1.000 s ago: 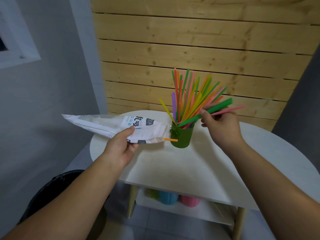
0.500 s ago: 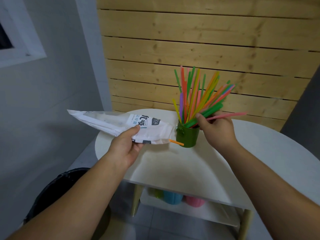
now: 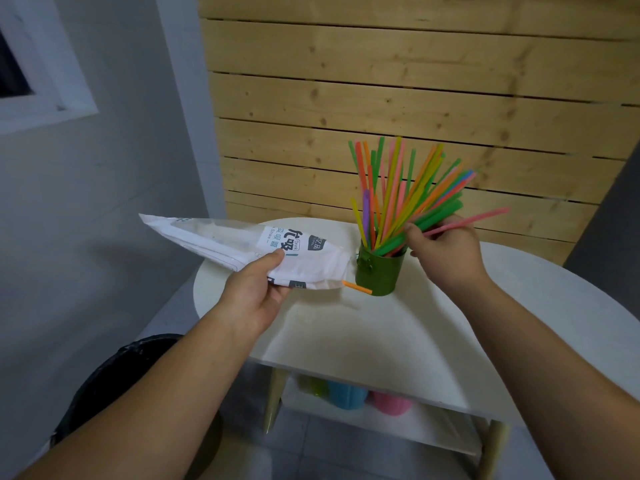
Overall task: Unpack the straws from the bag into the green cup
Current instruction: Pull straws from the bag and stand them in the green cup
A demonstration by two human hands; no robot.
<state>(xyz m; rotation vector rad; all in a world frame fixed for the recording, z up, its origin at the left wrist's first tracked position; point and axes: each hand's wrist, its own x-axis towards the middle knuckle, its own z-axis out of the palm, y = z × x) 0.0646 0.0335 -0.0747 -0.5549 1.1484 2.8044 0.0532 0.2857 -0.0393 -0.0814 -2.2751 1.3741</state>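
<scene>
A green cup [image 3: 380, 273] stands on the white round table [image 3: 398, 327], packed with several coloured straws [image 3: 398, 192] that fan up and to the right. My right hand [image 3: 445, 247] is just right of the cup's rim, fingers closed around a few green straws and a pink straw [image 3: 478, 219] that sticks out to the right. My left hand [image 3: 254, 292] grips the white printed straw bag [image 3: 249, 247], held level left of the cup. An orange straw [image 3: 356, 287] pokes from the bag's open end beside the cup.
A wooden slat wall [image 3: 381, 98] rises behind the table. A black bin [image 3: 114, 382] stands on the floor at lower left. On the shelf under the table sit green, blue [image 3: 346, 396] and pink [image 3: 391, 405] cups. A grey wall is on the left.
My right hand has brought the bundle of straws down toward the cup, so they lean more upright. The bag in my left hand has stayed level beside the cup.
</scene>
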